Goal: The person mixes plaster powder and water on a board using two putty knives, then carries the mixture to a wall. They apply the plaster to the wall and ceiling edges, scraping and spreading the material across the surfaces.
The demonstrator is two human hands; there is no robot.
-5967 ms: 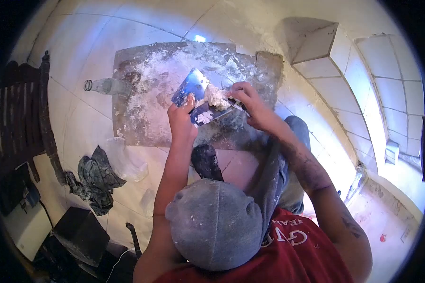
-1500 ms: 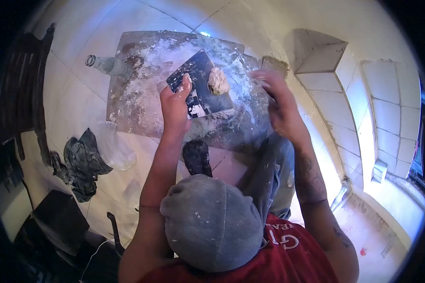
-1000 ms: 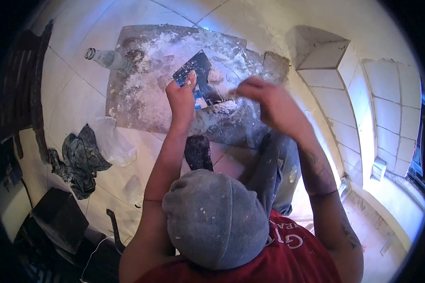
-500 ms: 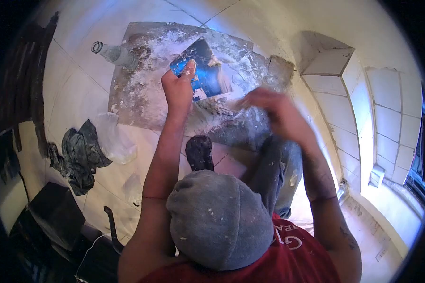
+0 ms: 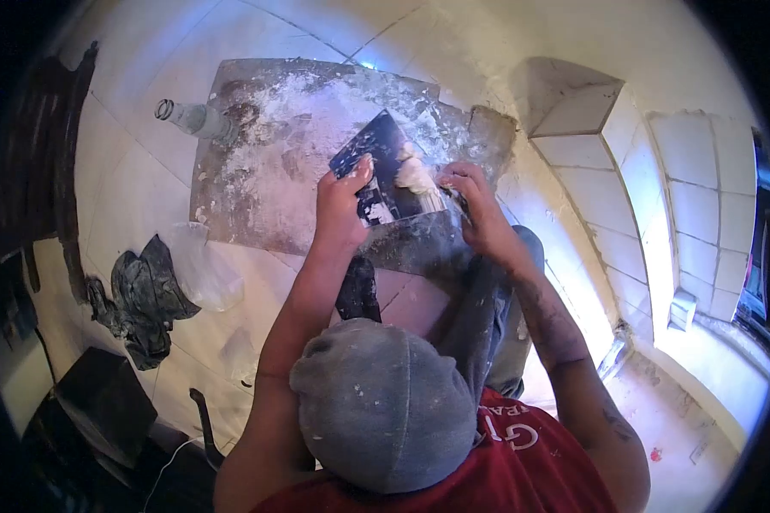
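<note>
My left hand [image 5: 342,201] is closed on the left edge of a flat, dark glossy panel [image 5: 376,150], thumb on its top face. White patches mark the panel, and a lump of white paste [image 5: 415,175] sits on its right part. My right hand [image 5: 479,205] is at the panel's right edge, close beside the paste. Its fingers are curled around something small and dark that I cannot make out. Beneath both hands lies a board [image 5: 269,192] smeared with white material.
A glass bottle [image 5: 197,120] is at the board's left edge. Crumpled black plastic [image 5: 150,295] and a clear plastic bag [image 5: 210,274] lie on the tiled floor at left. A black box [image 5: 107,406] stands lower left. A tiled ledge [image 5: 586,184] rises at right.
My right hand has come in to the panel's right edge. The panel has tilted and shifted lower in view, and more white paste now shows on it.
</note>
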